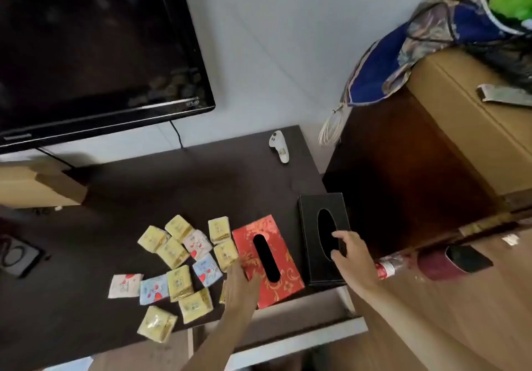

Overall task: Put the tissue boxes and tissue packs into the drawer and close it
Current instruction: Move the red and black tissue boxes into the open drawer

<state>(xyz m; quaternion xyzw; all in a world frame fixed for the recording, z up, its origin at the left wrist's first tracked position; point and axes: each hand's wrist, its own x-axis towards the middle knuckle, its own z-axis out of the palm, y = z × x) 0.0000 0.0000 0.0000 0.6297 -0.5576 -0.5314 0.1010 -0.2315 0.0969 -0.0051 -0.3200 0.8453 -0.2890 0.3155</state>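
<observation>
Both forearms enter from the bottom of the frame, and I see them reach over the open white-edged drawer (pixel 290 339) at the bottom centre, which sits pulled out under the dark brown worktop (pixel 172 186). I cannot see anything clearly inside the drawer.

My left hand (pixel 240 287) lies on the near left corner of the red tissue box with gold flower pattern (pixel 283 269), low in the middle of the frame. Its fingers (pixel 253 280) rest flat on the box top and are slightly spread; I cannot tell if they already grip the edge.

My right hand (pixel 352 258) is on the black leather-look tissue box (pixel 313 244), just right of the red one. Its fingers (pixel 338 236) are apart, and they touch the box around its oval slot, not closed on it.

Two boxes stand side by side, nearly touching, at the front edge of the worktop.

Left of the red box, the small tissue packs (pixel 175 252) lie scattered in a loose group in the lower left middle: most are yellow, some are pale blue or white with red hearts. One yellow pack (pixel 157 324) is at the near edge.

Farther back, a small white controller (pixel 279 146) lies alone near the wall, and a black flat television (pixel 95 48) fills the upper left.
</observation>
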